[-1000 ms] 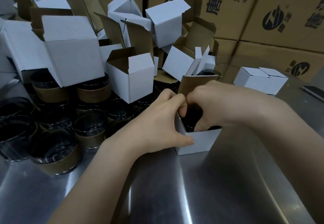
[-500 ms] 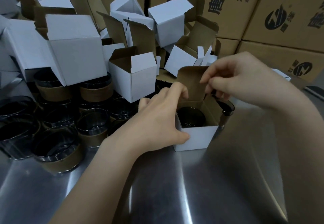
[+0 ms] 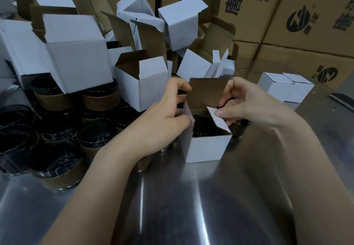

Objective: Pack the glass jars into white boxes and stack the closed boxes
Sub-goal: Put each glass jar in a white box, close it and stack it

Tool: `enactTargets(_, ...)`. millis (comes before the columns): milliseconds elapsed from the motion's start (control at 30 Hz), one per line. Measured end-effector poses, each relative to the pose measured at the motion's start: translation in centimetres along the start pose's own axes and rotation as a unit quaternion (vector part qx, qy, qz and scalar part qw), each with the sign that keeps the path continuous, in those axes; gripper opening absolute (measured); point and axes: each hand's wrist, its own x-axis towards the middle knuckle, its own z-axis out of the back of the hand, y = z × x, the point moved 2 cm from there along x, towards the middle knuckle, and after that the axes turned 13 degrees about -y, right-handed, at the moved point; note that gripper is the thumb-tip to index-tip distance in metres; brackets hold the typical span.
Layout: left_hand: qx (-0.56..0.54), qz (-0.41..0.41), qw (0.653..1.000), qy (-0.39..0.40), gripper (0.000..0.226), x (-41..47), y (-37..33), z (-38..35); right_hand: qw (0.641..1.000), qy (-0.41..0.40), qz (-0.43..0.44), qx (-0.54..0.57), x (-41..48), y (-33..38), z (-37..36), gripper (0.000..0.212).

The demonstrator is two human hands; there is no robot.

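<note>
Both forearms reach in from the lower edge and meet at a small white box (image 3: 206, 149) that stands upright on the steel surface (image 3: 172, 206), just right of the loose jars. The left hand (image 3: 164, 118) comes from the left with its wrist low. Its fingers are curled at the left edge of the tall back flap (image 3: 206, 93) and its thumb presses the left side flap inward, so it grips the box. The right hand (image 3: 247, 103) comes from the right, its thumb and curled fingers pinching the right side flap (image 3: 218, 120), which tilts down over the opening.

The box is thin corrugated card, white outside and raw brown inside (the back flap shows its brown face). In it sits a dark, round glass jar (image 3: 205, 127), its rim below the box's top edge.

To the left stand more glass jars (image 3: 57, 160), dark and glossy, with brown paper bands. A heap of open white boxes (image 3: 76, 53) lies over and behind them. A closed white box (image 3: 285, 89) sits apart on the right, before stacked brown cartons (image 3: 306, 14) printed in black.
</note>
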Motion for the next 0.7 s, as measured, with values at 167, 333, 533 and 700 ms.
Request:
enactTargets(167,0.017,-0.009,0.999,-0.031,0.058,0.1,0.3,-0.5,0.999,0.005,0.02,-0.026,0.1,-0.1,-0.3,0.054)
enactTargets(333,0.034,-0.017,0.994,-0.107,0.088,0.4,0.6,-0.5,0.997,0.036,0.042,-0.048,-0.1,0.1,-0.8,0.05)
enactTargets(533,0.124,-0.066,0.983,-0.116,0.063,-0.2,0.2,-0.7,0.995,0.05,0.057,-0.059,-0.4,0.6,-0.7,0.026)
enactTargets(700,0.152,-0.075,0.982,-0.089,0.032,-0.2,-0.3,-0.9,0.988,0.142,0.027,-0.056,-1.0,0.2,0.7,0.046)
